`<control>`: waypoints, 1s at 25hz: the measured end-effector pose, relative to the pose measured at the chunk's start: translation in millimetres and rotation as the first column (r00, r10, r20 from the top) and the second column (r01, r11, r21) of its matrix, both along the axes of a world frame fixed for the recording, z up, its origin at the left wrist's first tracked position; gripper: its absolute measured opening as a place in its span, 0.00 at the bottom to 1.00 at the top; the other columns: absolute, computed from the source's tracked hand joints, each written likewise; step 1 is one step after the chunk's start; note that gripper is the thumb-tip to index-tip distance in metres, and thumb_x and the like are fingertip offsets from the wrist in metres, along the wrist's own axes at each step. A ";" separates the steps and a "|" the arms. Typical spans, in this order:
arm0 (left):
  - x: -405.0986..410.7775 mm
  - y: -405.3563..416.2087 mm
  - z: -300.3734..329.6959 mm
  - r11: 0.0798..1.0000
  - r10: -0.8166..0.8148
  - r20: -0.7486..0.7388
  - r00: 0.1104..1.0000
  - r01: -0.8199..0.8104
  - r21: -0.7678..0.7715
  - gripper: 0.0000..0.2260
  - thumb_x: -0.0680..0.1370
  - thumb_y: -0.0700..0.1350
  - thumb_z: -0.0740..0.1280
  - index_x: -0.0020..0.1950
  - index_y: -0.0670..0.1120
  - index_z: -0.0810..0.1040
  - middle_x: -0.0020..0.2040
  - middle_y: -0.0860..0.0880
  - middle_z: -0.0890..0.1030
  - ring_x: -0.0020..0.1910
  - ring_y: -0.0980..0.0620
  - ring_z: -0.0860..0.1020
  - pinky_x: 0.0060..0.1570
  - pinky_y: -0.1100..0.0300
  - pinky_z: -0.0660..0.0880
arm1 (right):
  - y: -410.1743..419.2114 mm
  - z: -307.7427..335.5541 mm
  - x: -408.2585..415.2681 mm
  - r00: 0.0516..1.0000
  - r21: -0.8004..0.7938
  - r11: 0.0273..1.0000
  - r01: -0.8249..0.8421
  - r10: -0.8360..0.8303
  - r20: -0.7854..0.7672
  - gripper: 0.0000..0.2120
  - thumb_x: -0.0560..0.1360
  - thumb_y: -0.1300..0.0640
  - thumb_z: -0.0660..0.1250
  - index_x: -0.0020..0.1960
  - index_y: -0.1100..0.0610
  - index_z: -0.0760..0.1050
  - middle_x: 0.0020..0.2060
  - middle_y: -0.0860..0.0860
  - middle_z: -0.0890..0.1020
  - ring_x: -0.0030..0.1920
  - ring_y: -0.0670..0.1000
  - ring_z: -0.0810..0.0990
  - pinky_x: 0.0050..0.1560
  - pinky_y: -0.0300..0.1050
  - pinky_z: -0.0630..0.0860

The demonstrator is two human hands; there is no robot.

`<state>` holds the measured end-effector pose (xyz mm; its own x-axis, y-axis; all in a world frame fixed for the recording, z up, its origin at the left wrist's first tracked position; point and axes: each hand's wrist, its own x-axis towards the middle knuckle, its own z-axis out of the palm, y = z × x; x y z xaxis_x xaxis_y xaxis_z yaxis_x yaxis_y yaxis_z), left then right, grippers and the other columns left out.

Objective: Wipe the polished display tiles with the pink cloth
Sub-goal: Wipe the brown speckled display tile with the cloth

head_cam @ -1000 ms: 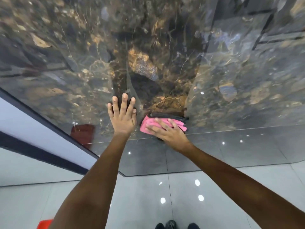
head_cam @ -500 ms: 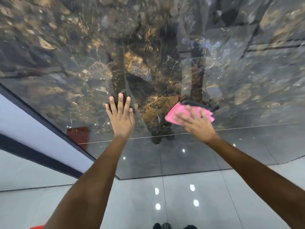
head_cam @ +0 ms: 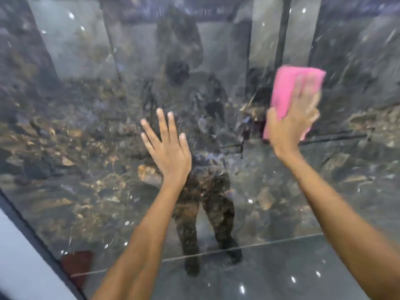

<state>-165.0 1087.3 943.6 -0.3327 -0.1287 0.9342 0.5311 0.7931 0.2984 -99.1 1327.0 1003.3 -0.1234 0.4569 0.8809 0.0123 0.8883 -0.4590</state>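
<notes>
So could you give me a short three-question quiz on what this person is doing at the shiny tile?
1. True or false: the left hand holds the pink cloth.
2. Which hand presses the cloth to the polished tile? A) left B) right C) both
3. Fill in: the left hand's fingers lie ____ against the tile.

Key: 1. False, the right hand has it. 2. B. 3. Spread; it holds nothing.

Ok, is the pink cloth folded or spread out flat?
Folded: the pink cloth shows as a compact pad under the right hand, though motion blur hides the layers.
</notes>
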 end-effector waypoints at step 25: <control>-2.9 45.8 132.8 0.984 0.169 -0.075 0.983 -0.164 0.066 0.25 0.83 0.49 0.50 0.80 0.46 0.55 0.80 0.50 0.51 0.79 0.39 0.46 0.76 0.46 0.43 | 65.0 254.1 13.3 0.971 -0.052 0.985 -0.164 0.152 -0.184 0.36 0.71 0.52 0.62 0.77 0.55 0.57 0.77 0.57 0.58 0.73 0.54 0.58 0.70 0.53 0.61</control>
